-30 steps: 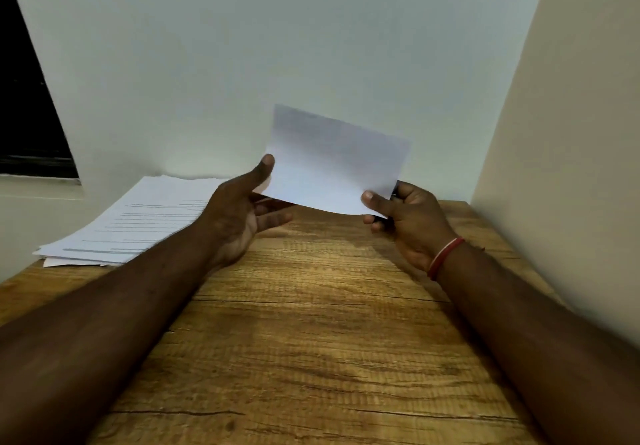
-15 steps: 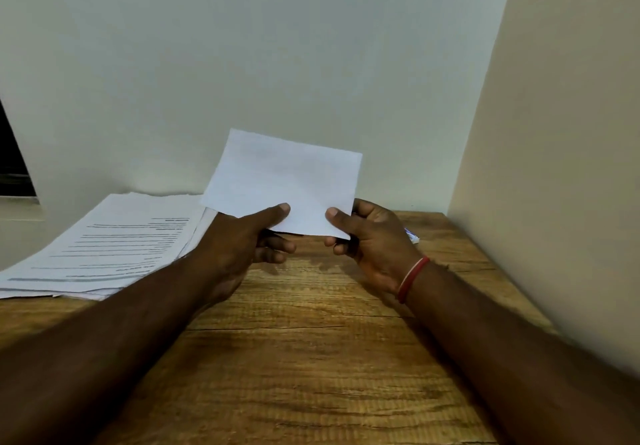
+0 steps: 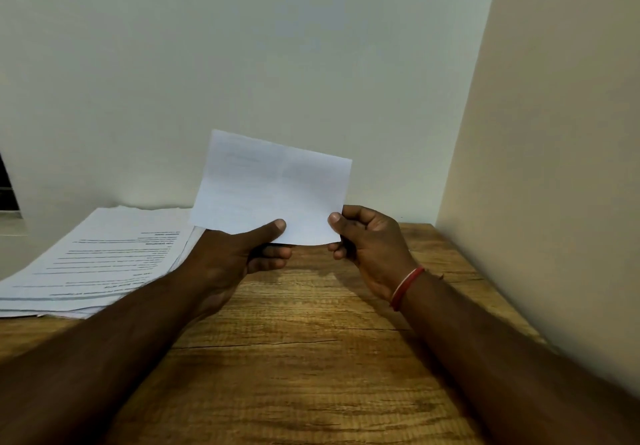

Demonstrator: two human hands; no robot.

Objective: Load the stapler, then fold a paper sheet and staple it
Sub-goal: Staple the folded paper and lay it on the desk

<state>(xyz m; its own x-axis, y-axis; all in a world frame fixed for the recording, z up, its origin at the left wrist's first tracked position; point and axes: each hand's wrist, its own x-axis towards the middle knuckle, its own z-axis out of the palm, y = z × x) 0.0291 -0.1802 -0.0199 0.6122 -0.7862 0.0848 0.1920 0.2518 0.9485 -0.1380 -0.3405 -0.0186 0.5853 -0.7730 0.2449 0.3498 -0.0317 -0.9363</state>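
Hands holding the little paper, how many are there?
2. The left hand pinches the bottom edge of the paper; the right hand pinches its bottom right corner. No others show.

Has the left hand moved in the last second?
Yes. The left hand has slid right along the folded paper, away from the stack of printed sheets and closer to the right hand.

Both forearms reached forward and drew in toward each other. The left hand (image 3: 235,254) pinched the lower edge of the folded sheet (image 3: 273,188), with the thumb laid flat on top and the fingers (image 3: 277,254) curled beneath. The right hand (image 3: 374,247) pinched the sheet's lower right corner between thumb and curled fingers, with a red band (image 3: 407,287) round its wrist. The two hands were near each other but apart.
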